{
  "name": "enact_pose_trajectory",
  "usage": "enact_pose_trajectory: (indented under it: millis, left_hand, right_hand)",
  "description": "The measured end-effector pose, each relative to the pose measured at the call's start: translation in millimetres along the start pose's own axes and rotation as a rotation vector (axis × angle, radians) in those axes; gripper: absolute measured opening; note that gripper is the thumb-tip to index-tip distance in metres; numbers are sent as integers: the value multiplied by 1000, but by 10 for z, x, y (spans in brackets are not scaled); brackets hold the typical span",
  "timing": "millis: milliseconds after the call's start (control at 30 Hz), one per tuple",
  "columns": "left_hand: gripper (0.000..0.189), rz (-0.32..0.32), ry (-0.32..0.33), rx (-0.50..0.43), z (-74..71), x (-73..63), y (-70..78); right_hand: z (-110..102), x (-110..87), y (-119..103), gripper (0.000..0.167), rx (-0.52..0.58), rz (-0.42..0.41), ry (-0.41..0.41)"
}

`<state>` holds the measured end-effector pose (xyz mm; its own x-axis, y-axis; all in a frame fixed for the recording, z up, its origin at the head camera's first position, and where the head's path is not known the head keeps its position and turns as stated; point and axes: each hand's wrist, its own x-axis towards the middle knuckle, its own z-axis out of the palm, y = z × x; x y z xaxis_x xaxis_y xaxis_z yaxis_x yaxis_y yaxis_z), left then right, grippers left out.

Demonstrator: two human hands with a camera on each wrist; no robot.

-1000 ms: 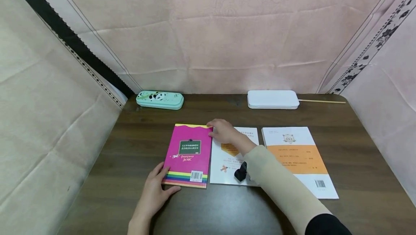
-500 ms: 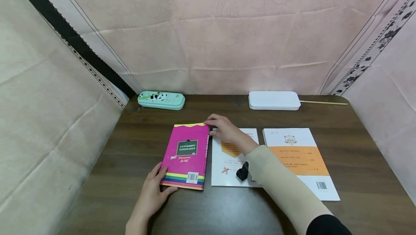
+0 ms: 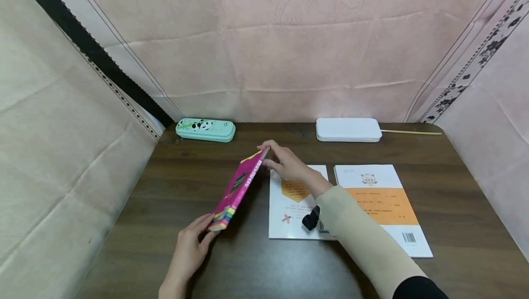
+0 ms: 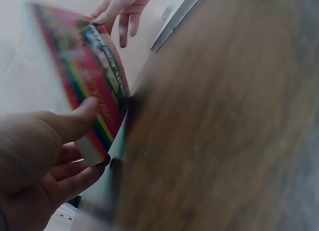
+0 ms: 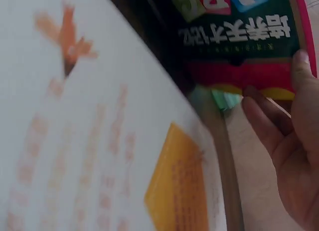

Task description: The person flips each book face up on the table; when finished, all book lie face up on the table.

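A magenta book [image 3: 237,188] with a rainbow band is tilted up on edge above the table, its spine facing right. My left hand [image 3: 188,246] holds its near end; in the left wrist view the thumb [image 4: 87,114] lies on one cover and fingers curl behind. At the far end, my right hand [image 3: 289,166] pinches the top corner, and the right wrist view shows the other cover with large letters. A white book [image 3: 285,202] with an orange label lies flat beneath my right forearm, which hides part of it.
Right of that lies a white and orange book [image 3: 380,202], partly under the sleeve [image 3: 363,234]. Along the table's far edge are a teal panda pencil case [image 3: 205,130], a white case [image 3: 348,130] and a thin stick [image 3: 411,132]. Cloth hangs behind and at both sides.
The magenta book has gone from lying flat to standing steeply tilted, its right side raised and its spine now showing. Both hands have moved with it; the other books stay put.
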<state>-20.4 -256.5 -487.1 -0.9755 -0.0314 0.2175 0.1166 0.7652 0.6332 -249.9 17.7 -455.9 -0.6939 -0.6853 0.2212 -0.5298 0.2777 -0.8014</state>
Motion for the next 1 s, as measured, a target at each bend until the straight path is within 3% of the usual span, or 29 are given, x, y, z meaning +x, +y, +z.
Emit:
enact_pose_trajectory:
  millis: [100, 367, 533, 767, 1000]
  left_hand:
    - [43, 39, 33, -26, 0, 0, 13]
    - [39, 45, 85, -62, -27, 22, 69]
    - [27, 21, 61, -85, -43, 42, 119]
    - [22, -41, 28, -80, -63, 62, 193]
    - [19, -59, 10, -157, -104, 64, 269]
  right_hand:
    - [-13, 6, -62, 32, 32, -30, 25]
    - [-83, 24, -181, 36, 66, -92, 104]
    - [-129, 13, -211, 25, 55, -67, 170]
    - [-209, -17, -292, 26, 34, -34, 194]
    - [-255, -19, -331, 33, -51, -25, 236]
